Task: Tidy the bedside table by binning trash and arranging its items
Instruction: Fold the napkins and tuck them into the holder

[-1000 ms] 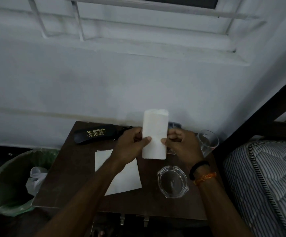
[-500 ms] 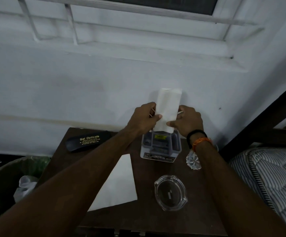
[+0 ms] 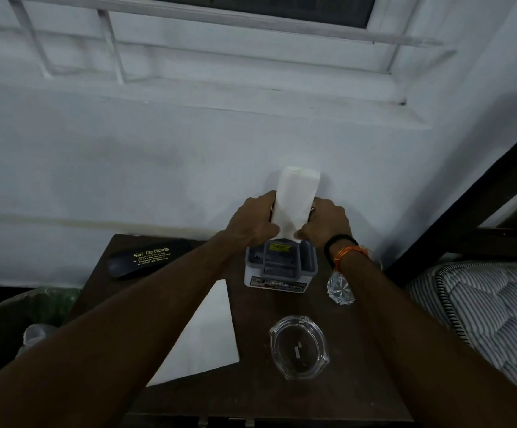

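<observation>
A folded white paper (image 3: pixel 295 199) stands upright above the grey desk organiser (image 3: pixel 280 267) at the back of the dark bedside table (image 3: pixel 362 390). My left hand (image 3: pixel 252 223) pinches its lower left edge and my right hand (image 3: pixel 323 223) pinches its lower right edge, so both grip it just over the organiser's rear slot. A flat white sheet (image 3: pixel 207 332) lies on the table under my left forearm. A black spectacle case (image 3: pixel 149 257) marked "Sai Opticals" lies at the back left. A glass ashtray (image 3: pixel 298 347) sits front centre.
A cut-glass tumbler (image 3: pixel 339 287) lies beside my right wrist. A green-lined bin (image 3: pixel 34 319) with crumpled trash stands left of the table. A striped mattress (image 3: pixel 482 310) and dark bed frame are on the right. The white wall is right behind the table.
Both hands carried the folded paper up and back from the table's middle to the organiser, then lowered it slightly toward the slot. The view has tilted closer to the table.
</observation>
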`<state>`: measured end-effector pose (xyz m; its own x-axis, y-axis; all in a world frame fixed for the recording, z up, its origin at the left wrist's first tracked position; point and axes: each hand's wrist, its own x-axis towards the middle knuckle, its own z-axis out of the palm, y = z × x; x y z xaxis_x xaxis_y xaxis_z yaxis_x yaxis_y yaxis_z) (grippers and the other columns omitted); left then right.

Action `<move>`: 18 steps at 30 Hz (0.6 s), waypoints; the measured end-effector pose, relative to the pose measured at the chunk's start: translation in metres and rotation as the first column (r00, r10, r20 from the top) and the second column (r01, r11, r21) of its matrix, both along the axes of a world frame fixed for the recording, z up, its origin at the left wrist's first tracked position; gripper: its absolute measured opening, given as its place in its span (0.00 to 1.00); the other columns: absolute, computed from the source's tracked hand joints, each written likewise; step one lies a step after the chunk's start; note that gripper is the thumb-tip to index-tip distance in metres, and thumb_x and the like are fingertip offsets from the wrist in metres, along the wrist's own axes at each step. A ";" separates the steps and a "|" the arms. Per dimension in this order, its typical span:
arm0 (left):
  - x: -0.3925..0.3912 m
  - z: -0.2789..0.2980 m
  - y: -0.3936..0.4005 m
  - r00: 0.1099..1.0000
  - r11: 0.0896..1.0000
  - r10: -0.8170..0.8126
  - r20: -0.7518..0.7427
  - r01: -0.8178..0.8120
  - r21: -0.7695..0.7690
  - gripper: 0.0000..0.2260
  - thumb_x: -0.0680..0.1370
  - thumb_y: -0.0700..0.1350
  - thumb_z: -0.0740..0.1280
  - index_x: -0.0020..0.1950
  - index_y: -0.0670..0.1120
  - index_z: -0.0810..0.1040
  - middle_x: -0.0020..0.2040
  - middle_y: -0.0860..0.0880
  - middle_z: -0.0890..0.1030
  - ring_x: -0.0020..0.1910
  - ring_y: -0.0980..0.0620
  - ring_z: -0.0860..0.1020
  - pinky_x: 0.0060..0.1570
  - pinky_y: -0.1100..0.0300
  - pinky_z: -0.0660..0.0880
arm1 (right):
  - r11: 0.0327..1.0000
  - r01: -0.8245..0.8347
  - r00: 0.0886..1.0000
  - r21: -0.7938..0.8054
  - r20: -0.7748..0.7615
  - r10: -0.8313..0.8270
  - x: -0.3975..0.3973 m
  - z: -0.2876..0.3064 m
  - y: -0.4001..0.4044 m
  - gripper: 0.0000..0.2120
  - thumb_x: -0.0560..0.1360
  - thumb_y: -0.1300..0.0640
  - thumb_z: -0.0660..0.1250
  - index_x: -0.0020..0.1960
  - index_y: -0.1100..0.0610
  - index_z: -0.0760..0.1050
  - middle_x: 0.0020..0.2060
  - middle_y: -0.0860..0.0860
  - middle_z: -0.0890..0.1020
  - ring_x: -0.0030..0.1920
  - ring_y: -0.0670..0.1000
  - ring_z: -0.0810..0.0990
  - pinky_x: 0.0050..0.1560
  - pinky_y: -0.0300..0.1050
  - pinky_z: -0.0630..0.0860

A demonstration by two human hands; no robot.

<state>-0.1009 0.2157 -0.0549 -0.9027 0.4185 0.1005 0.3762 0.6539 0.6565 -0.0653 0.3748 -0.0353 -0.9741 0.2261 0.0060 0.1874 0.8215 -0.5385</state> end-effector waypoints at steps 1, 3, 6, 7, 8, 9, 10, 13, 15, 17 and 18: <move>0.000 -0.001 0.000 1.000 1.000 0.008 -0.006 -0.009 -0.014 0.27 0.71 0.42 0.73 0.67 0.43 0.69 0.57 0.42 0.81 0.52 0.42 0.80 0.49 0.52 0.78 | 1.000 0.004 1.000 0.006 0.000 -0.004 0.002 -0.001 -0.001 0.23 0.62 0.62 0.80 0.56 0.60 0.78 0.51 0.57 0.84 0.50 0.59 0.82 0.47 0.45 0.76; 0.000 -0.004 0.000 1.000 0.999 0.018 -0.020 -0.019 -0.038 0.27 0.71 0.43 0.73 0.67 0.43 0.69 0.58 0.42 0.80 0.52 0.43 0.80 0.50 0.50 0.80 | 1.000 0.006 1.000 0.021 -0.020 -0.006 0.003 -0.004 -0.004 0.21 0.63 0.63 0.78 0.55 0.60 0.78 0.51 0.58 0.84 0.50 0.59 0.81 0.48 0.46 0.77; 0.001 -0.006 -0.001 0.998 0.998 0.041 -0.050 -0.043 -0.035 0.25 0.70 0.44 0.73 0.65 0.43 0.70 0.58 0.42 0.80 0.53 0.42 0.80 0.50 0.49 0.80 | 1.000 0.004 0.998 0.026 -0.055 -0.003 0.002 -0.008 -0.007 0.20 0.64 0.63 0.76 0.55 0.59 0.78 0.49 0.58 0.84 0.49 0.59 0.82 0.48 0.47 0.79; 0.001 -0.007 -0.001 0.997 0.998 0.048 -0.063 -0.050 -0.030 0.25 0.70 0.44 0.73 0.65 0.42 0.70 0.58 0.42 0.80 0.53 0.42 0.80 0.49 0.50 0.80 | 1.000 0.004 0.998 0.020 -0.059 -0.003 0.002 -0.010 -0.008 0.19 0.65 0.62 0.76 0.55 0.59 0.78 0.49 0.58 0.84 0.49 0.59 0.82 0.48 0.47 0.79; 0.001 -0.007 0.000 0.996 0.998 0.055 -0.075 -0.057 -0.027 0.25 0.70 0.44 0.73 0.64 0.42 0.70 0.58 0.42 0.80 0.53 0.42 0.80 0.48 0.51 0.79 | 1.000 0.003 0.998 0.015 -0.062 -0.003 0.001 -0.011 -0.009 0.19 0.65 0.62 0.76 0.55 0.59 0.79 0.49 0.58 0.84 0.48 0.59 0.82 0.47 0.47 0.79; 0.001 -0.008 0.000 0.995 0.998 0.060 -0.084 -0.063 -0.023 0.24 0.70 0.44 0.73 0.64 0.42 0.70 0.57 0.42 0.80 0.53 0.42 0.80 0.47 0.53 0.78 | 1.000 0.003 0.998 0.015 -0.064 -0.002 0.001 -0.012 -0.009 0.19 0.65 0.62 0.76 0.55 0.59 0.78 0.49 0.58 0.84 0.48 0.59 0.82 0.47 0.48 0.79; 0.001 -0.008 0.000 0.994 0.998 0.065 -0.091 -0.067 -0.020 0.23 0.70 0.44 0.73 0.63 0.41 0.70 0.57 0.42 0.81 0.52 0.42 0.80 0.46 0.54 0.78 | 1.000 0.001 0.998 0.021 -0.068 0.001 0.001 -0.013 -0.009 0.19 0.65 0.62 0.76 0.55 0.59 0.78 0.49 0.58 0.84 0.49 0.59 0.82 0.47 0.48 0.80; 0.002 -0.008 -0.001 0.991 0.997 0.081 -0.106 -0.083 -0.008 0.19 0.70 0.43 0.73 0.57 0.41 0.72 0.53 0.42 0.81 0.49 0.43 0.80 0.41 0.57 0.75 | 0.999 -0.001 0.997 0.042 -0.080 0.004 0.001 -0.018 -0.008 0.18 0.65 0.61 0.76 0.54 0.60 0.78 0.49 0.58 0.84 0.49 0.59 0.82 0.47 0.48 0.79; 0.002 -0.008 -0.001 0.990 0.996 0.092 -0.102 -0.093 0.000 0.17 0.69 0.42 0.74 0.53 0.41 0.72 0.50 0.42 0.81 0.47 0.44 0.80 0.40 0.57 0.75 | 0.999 0.005 0.996 0.054 -0.086 0.000 0.002 -0.021 -0.008 0.18 0.65 0.60 0.76 0.54 0.60 0.78 0.50 0.58 0.84 0.49 0.59 0.81 0.46 0.47 0.78; 0.003 -0.008 0.001 0.991 0.995 0.096 -0.089 -0.094 0.021 0.16 0.68 0.42 0.74 0.51 0.41 0.72 0.50 0.43 0.81 0.47 0.44 0.80 0.42 0.53 0.79 | 0.998 0.018 0.995 0.063 -0.100 -0.012 0.002 -0.023 -0.007 0.18 0.66 0.60 0.76 0.54 0.60 0.78 0.50 0.58 0.84 0.49 0.59 0.81 0.45 0.47 0.78; 0.003 -0.008 0.001 0.992 0.995 0.095 -0.079 -0.092 0.031 0.17 0.68 0.42 0.75 0.51 0.41 0.72 0.50 0.43 0.81 0.47 0.44 0.80 0.44 0.50 0.80 | 0.998 0.024 0.994 0.065 -0.106 -0.017 0.002 -0.023 -0.008 0.18 0.66 0.60 0.75 0.54 0.60 0.78 0.50 0.58 0.83 0.50 0.59 0.81 0.46 0.47 0.78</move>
